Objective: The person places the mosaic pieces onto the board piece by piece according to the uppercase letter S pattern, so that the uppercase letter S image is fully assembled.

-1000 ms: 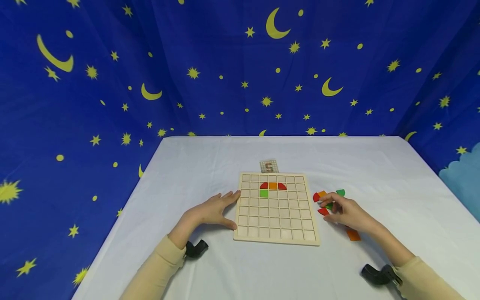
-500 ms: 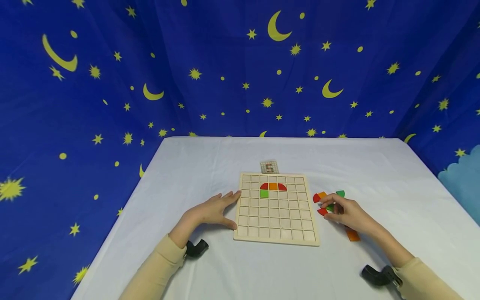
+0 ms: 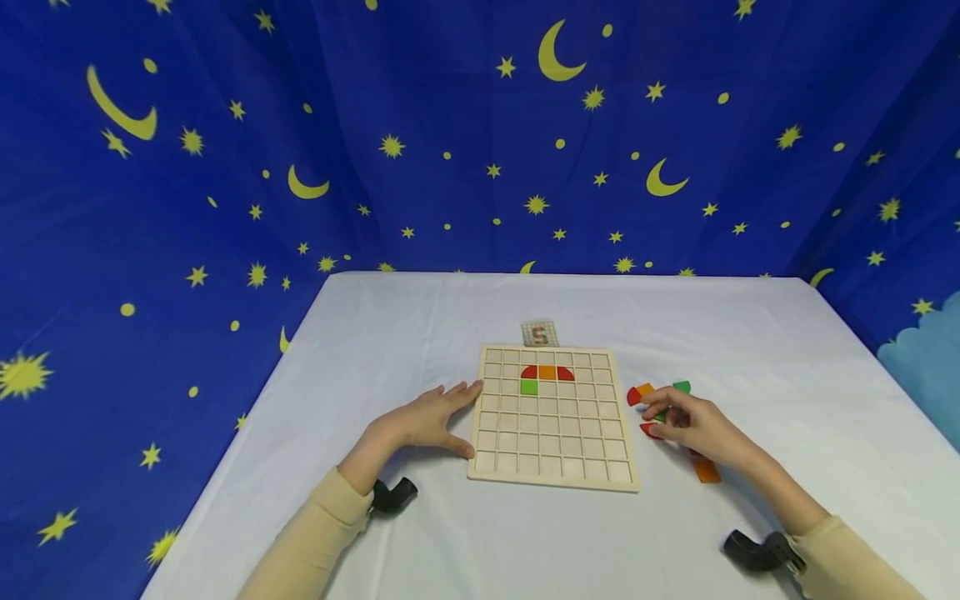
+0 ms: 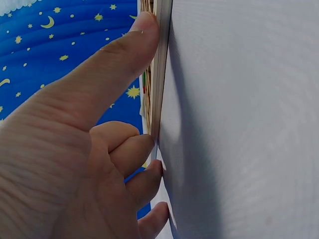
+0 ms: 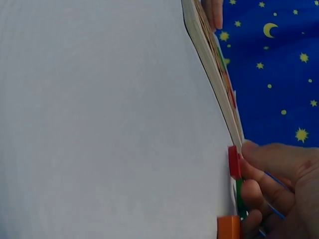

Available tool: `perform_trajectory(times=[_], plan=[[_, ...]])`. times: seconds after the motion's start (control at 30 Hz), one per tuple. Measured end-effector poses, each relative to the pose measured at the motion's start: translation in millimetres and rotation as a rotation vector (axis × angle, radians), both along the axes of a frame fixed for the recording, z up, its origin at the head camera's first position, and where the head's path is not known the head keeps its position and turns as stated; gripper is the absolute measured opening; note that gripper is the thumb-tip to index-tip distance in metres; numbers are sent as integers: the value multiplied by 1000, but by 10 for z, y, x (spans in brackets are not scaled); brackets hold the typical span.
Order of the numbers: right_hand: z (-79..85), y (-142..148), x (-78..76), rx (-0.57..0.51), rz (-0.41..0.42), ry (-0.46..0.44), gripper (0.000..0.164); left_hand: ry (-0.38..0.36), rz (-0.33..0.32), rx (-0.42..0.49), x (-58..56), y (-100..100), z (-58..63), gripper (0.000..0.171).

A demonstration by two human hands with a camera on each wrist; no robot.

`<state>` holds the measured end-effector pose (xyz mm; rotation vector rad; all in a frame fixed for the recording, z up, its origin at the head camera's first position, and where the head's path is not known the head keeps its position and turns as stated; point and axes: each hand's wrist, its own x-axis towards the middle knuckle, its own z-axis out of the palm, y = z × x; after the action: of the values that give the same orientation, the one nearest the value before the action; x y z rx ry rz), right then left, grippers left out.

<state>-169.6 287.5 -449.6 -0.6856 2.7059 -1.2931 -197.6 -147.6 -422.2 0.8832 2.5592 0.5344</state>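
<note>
My left hand (image 3: 427,421) rests at the left edge of a wooden grid board (image 3: 551,483), thumb and fingers spread along its side. Red quarter-round tiles (image 3: 529,372) flank an orange square tile (image 3: 547,372) on the board, and a green square tile (image 3: 529,387) sits just below. Right of the board, my right hand (image 3: 697,423) bends over loose tiles. Its thumb touches a red quarter-round tile (image 3: 647,430), with the index fingertip apart from the thumb. A green tile (image 3: 661,415) lies partly hidden under the fingers.
A small card (image 3: 540,333) with an S-like pattern lies behind the board. Around the right hand lie another red tile (image 3: 634,397), an orange tile (image 3: 645,389), a green tile (image 3: 682,387) and an orange tile (image 3: 706,470). A starry blue curtain (image 3: 450,108) surrounds the white-covered table (image 3: 405,317).
The red quarter-round tile by my right thumb has shifted slightly right and toward me, and turned a little. The left hand and board stay where they were.
</note>
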Motion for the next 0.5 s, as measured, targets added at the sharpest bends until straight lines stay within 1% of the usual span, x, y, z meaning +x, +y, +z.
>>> perform_trajectory(times=[0.1, 0.27, 0.37, 0.5], plan=[[-2, 25, 9, -8, 20, -10, 36, -3, -3, 4, 3, 3, 6, 107], [-3, 22, 22, 34, 52, 58, 41, 5, -8, 2, 3, 3, 12, 106], [3, 9, 28, 51, 56, 77, 42, 8, -10, 2, 2, 1, 10, 106], [14, -10, 34, 61, 45, 69, 42, 3, -7, 0, -1, 0, 7, 106]])
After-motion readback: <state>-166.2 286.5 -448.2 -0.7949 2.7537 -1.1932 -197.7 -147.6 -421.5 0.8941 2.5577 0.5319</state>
